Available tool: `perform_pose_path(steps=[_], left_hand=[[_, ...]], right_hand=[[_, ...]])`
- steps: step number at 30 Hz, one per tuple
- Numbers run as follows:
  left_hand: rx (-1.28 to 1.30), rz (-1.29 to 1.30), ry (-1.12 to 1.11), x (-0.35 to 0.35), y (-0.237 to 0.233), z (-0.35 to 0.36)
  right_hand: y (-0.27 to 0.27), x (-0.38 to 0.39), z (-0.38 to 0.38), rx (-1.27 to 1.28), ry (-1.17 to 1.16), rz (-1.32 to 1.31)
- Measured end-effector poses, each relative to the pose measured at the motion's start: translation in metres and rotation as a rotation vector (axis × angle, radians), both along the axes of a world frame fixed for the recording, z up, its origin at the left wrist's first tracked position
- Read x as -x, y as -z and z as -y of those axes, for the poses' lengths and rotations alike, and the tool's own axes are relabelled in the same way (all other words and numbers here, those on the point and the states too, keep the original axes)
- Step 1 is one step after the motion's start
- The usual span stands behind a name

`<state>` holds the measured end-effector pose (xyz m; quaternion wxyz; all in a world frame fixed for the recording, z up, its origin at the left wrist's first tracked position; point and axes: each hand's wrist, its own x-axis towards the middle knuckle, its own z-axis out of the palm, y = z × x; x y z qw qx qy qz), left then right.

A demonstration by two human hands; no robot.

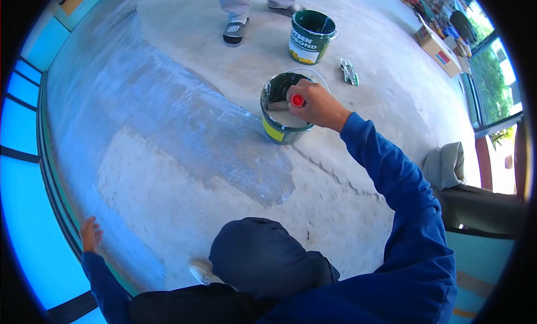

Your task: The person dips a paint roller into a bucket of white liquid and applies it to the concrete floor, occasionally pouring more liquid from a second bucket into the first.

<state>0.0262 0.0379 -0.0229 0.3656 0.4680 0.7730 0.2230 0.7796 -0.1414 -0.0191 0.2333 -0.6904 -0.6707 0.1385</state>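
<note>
My right hand (318,103) is closed around a red-handled tool (297,101), whose round handle end points up at me. A flat greyish part (276,106) shows beside the fingers, inside the near bucket; the tool's exact kind is hard to make out. This dark green bucket (274,129) has a yellow label and holds a pale grey mix (288,118). At the far left, my left hand (90,234) is in the air or resting near the glazed panel's frame (51,173), fingers apart and holding nothing.
A second green bucket (311,38) with a printed label stands beyond the first. Near it lies a small green-and-white packet (349,71). Another person's sandalled foot (235,32) is at the top. Cardboard boxes (439,50) sit by the right window. Bluish-grey patches (184,117) cover some floor.
</note>
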Motion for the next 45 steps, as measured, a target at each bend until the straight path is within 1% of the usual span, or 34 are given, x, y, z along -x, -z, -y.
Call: perform_pose_path(steps=[2, 4, 6, 8, 9, 11, 13, 14, 15, 18, 19, 21, 24, 27, 28, 31, 33, 34, 35, 36, 38, 40, 41, 43, 44, 45], left_hand=[[-0.038, -0.017, -0.141, 0.053, 0.002, 0.04], [-0.067, 0.053, -0.205, 0.113, 0.012, 0.091], [-0.09, -0.001, -0.391, 0.157, 0.02, 0.141], [-0.08, -0.022, -0.462, 0.162, 0.01, 0.191], [-0.081, -0.015, -0.485, 0.166, 0.008, 0.208], [-0.077, -0.01, -0.532, 0.175, 0.005, 0.238], [-0.083, -0.1, -0.47, 0.188, 0.003, 0.25], [-0.093, -0.14, -0.435, 0.195, 0.003, 0.248], [-0.148, -0.178, -0.252, 0.215, 0.004, 0.244], [-0.255, -0.199, -0.334, 0.199, -0.006, 0.209], [-0.259, -0.272, -0.244, 0.201, -0.01, 0.198], [-0.27, -0.418, -0.054, 0.208, -0.018, 0.168], [-0.313, -0.382, 0.01, 0.229, -0.01, 0.131], [-0.326, -0.524, 0.173, 0.223, -0.012, 0.114], [-0.335, -0.535, 0.163, 0.219, -0.011, 0.11], [-0.337, -0.57, 0.144, 0.212, -0.003, 0.115], [-0.312, -0.596, 0.146, 0.211, 0.005, 0.115], [-0.354, -0.611, 0.183, 0.224, 0.017, 0.116], [-0.398, -0.622, 0.221, 0.257, 0.042, 0.117], [-0.439, -0.64, 0.257, 0.26, 0.047, 0.118], [-0.407, -0.605, 0.225, 0.267, 0.052, 0.126], [-0.361, -0.591, 0.161, 0.269, 0.054, 0.132], [-0.384, -0.566, 0.149, 0.27, 0.057, 0.132], [-0.428, -0.521, 0.119, 0.275, 0.062, 0.134], [-0.41, -0.559, 0.142, 0.279, 0.061, 0.134], [-0.389, -0.596, 0.164, 0.278, 0.055, 0.132]], right_hand=[[0.015, -0.009, 0.0, 0.022, -0.045, -0.022], [0.018, -0.016, 0.002, 0.049, -0.08, -0.03], [0.018, -0.018, 0.009, 0.083, -0.112, -0.04], [0.005, -0.017, 0.014, 0.121, -0.146, -0.043], [-0.004, -0.012, 0.016, 0.172, -0.147, -0.071], [-0.004, -0.011, 0.017, 0.173, -0.17, -0.091], [-0.01, -0.009, 0.016, 0.194, -0.144, -0.14], [-0.017, -0.009, 0.014, 0.212, -0.105, -0.175], [-0.024, -0.008, 0.013, 0.227, -0.063, -0.208], [-0.039, -0.012, 0.008, 0.175, -0.014, -0.171], [-0.038, -0.011, 0.006, 0.121, -0.04, -0.103], [-0.025, -0.008, 0.0, 0.083, -0.034, -0.046], [0.002, -0.005, 0.001, 0.074, -0.021, -0.003], [0.016, -0.004, 0.009, 0.063, -0.037, -0.036], [0.015, -0.003, 0.012, 0.052, -0.044, -0.054], [0.002, 0.002, 0.02, 0.127, -0.015, -0.109], [-0.007, 0.003, 0.021, 0.221, 0.099, -0.261], [-0.011, 0.003, 0.02, 0.266, 0.156, -0.34], [-0.012, -0.005, 0.018, 0.188, 0.217, -0.408], [-0.017, -0.006, 0.018, 0.149, 0.235, -0.395], [-0.015, -0.008, 0.016, 0.095, 0.276, -0.408], [-0.003, -0.009, 0.01, 0.034, 0.227, -0.139], [0.005, -0.008, 0.007, 0.001, 0.198, -0.004], [0.016, 0.0, 0.004, 0.024, 0.205, 0.049], [0.02, 0.003, 0.004, 0.036, 0.207, 0.075], [0.02, 0.008, 0.003, 0.125, 0.248, -0.023]])
